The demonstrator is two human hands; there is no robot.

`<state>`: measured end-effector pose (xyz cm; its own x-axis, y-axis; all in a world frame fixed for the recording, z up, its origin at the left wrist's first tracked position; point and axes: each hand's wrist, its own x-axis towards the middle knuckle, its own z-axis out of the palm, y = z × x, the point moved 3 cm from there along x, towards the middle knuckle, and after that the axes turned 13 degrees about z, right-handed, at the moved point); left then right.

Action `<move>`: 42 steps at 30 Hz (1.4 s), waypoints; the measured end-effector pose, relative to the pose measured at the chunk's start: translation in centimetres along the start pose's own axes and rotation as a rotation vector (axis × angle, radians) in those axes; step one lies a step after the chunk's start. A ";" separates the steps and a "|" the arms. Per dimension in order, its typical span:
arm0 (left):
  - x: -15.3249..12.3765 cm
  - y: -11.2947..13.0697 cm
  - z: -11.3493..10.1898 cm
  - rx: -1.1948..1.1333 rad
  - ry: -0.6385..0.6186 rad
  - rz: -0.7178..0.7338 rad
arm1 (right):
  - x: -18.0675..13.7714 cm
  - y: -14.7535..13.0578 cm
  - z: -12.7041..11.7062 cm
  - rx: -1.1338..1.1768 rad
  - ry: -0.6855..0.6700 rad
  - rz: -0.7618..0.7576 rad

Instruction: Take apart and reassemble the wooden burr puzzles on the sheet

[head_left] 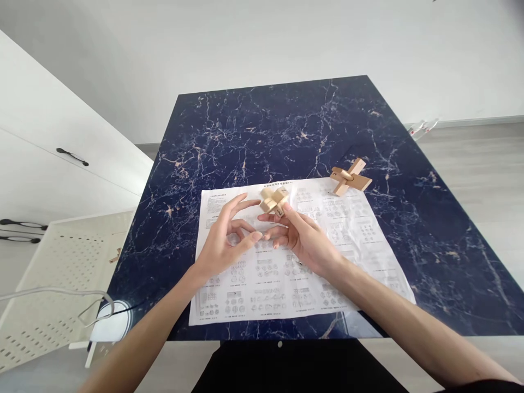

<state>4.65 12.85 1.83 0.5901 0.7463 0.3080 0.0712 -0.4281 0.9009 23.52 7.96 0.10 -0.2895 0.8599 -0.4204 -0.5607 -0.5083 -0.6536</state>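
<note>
Between the thumb and fingers of my right hand (303, 234) is a small wooden interlocking puzzle (275, 200), pale, with dark numbers on its block ends. It is held above a wide printed instruction sheet (270, 305) covered in small diagrams. My left hand (229, 234) is to its left, fingers apart and curved toward the puzzle, holding nothing; the fingertips come close to it, and I cannot tell whether one touches. A second wooden puzzle (350, 177), cross-shaped with a number on one piece, lies at the sheet's upper right corner.
The sheet lies on a dark blue marble-patterned table (262, 131). White cabinets (61, 125) with black handles stand at the left. Beside the table's left edge are a perforated cream panel (61, 273), a white cable (53, 292) and a round white object (110, 322).
</note>
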 end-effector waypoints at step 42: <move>0.4 -0.4 -1.2 0.042 0.144 -0.206 | 1.0 -0.4 -1.2 0.144 0.068 0.103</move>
<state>3.92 13.90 1.91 0.4395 0.8834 0.1625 0.2129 -0.2782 0.9366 24.36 8.93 -0.82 -0.3009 0.7961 -0.5251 -0.6376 -0.5774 -0.5100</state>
